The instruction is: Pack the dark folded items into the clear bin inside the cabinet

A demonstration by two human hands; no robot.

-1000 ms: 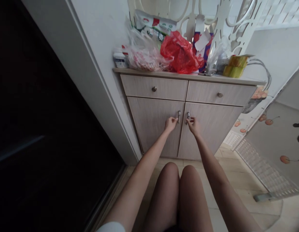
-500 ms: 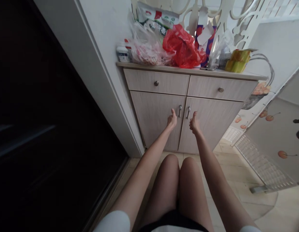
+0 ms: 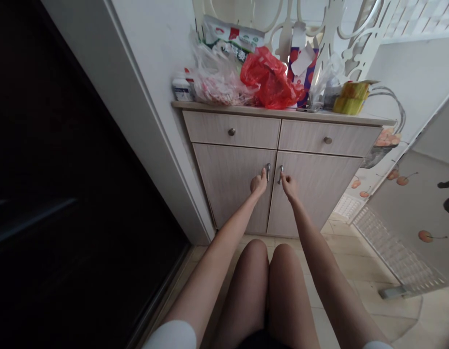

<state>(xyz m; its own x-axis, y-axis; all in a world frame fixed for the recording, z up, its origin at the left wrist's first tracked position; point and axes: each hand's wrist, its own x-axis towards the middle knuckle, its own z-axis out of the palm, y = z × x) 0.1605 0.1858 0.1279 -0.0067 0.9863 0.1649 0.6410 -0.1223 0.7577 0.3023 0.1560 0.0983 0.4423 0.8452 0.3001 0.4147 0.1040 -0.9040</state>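
Observation:
A low wood-grain cabinet [image 3: 318, 189] stands in front of me with two closed doors and two drawers above them. My left hand [image 3: 258, 183] is closed against the metal handle of the left door [image 3: 268, 171]. My right hand [image 3: 288, 185] is closed at the metal handle of the right door [image 3: 281, 173]. Both arms reach forward over my bent knees. The doors' edges meet flush between my hands.
The cabinet top [image 3: 355, 118] carries a red plastic bag [image 3: 270, 80], clear bags [image 3: 217, 80], a small white bottle [image 3: 181, 88] and yellow-green packs [image 3: 351, 97]. A dark doorway [image 3: 64, 194] lies to the left, a glass sliding door with cherry stickers [image 3: 413, 213] to the right.
Half a second ago both hands were slightly off the handles with thumbs up; now they are back at the handles. The doors have stayed closed.

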